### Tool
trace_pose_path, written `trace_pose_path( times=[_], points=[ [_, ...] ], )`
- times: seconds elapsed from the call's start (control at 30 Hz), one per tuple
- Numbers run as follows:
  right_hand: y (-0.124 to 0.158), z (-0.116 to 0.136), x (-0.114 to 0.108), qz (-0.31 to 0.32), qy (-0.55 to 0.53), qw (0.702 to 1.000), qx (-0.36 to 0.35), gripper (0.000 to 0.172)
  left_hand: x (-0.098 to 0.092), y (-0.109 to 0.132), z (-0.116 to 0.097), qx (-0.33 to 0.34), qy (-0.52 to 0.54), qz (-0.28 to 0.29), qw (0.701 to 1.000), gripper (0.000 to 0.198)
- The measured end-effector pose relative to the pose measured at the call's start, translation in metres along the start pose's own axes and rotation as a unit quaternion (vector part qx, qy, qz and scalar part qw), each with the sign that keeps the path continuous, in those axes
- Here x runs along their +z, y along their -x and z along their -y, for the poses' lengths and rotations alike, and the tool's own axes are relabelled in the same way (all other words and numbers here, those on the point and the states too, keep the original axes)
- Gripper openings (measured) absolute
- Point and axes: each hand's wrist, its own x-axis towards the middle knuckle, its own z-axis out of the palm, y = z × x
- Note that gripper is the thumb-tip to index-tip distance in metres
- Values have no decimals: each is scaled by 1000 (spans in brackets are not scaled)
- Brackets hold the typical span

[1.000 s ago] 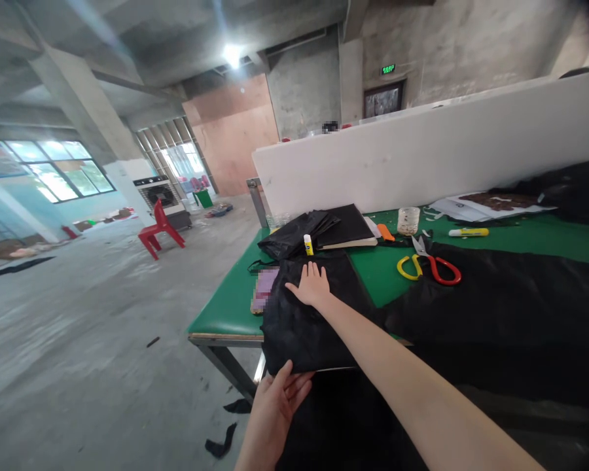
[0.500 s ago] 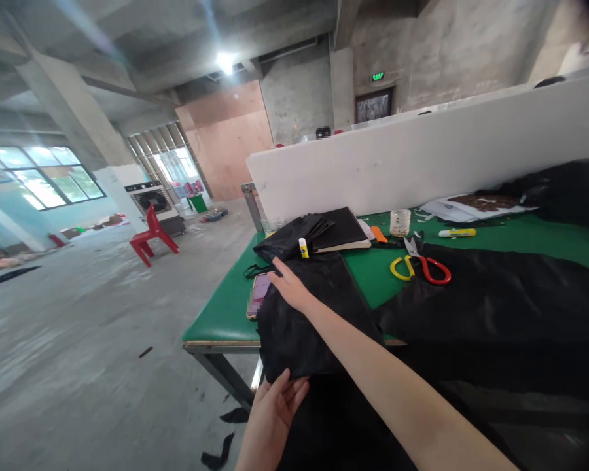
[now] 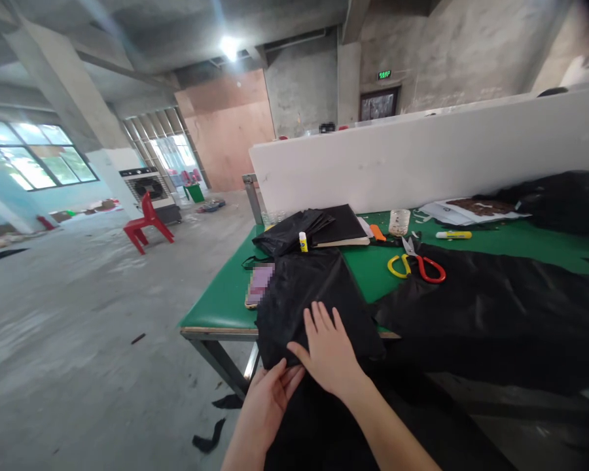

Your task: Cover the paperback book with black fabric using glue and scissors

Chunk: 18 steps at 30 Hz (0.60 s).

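Black fabric point(image 3: 304, 281) lies over the front edge of the green table point(image 3: 220, 294). At its near lower edge my left hand point(image 3: 269, 392) pinches the cloth between thumb and fingers. My right hand point(image 3: 326, 350) rests flat on the same cloth, fingers spread, just right of my left hand. A yellow glue stick point(image 3: 303, 242) stands at the cloth's far end, beside a folded black stack point(image 3: 294, 230). To the left lies a phone point(image 3: 259, 284). Scissors with yellow and red handles point(image 3: 415, 261) lie open to the right, by a larger black sheet point(image 3: 495, 294).
Behind stands a long white panel point(image 3: 422, 157). Near it are a clear jar point(image 3: 399, 222), an orange tool point(image 3: 377, 232), another glue stick point(image 3: 453, 235) and white papers point(image 3: 459, 212). A red chair point(image 3: 148, 224) and black scraps point(image 3: 209, 437) are on the floor at left.
My right hand has drawn back from the phone and glue stick toward me and now lies on the cloth near my left hand. My left hand keeps its hold on the edge.
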Motion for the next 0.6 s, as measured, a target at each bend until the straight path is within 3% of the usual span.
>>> trace_pose_path(
  times=[0.1,0.2,0.27,0.33,0.47,0.6],
  points=[
    [8,15,-13,16,-218,967,-131,60,-3,-1,0,2,-8,-16,1000,13],
    [26,11,-30,-67,-360,920,-141,38,-3,-1,-1,0,-11,-3,1000,13],
    [40,-6,-41,-153,-315,930,-115,27,-1,0,-2,6,-8,1,1000,13],
    [53,-32,-50,-215,-198,950,-106,23,2,2,-4,19,1,-1,1000,13],
    [67,-85,-64,-175,-21,978,-116,24,11,8,-8,32,24,17,999,13],
    [69,-98,-64,-129,25,983,-129,25,19,12,-13,24,28,20,999,24]
  ],
)
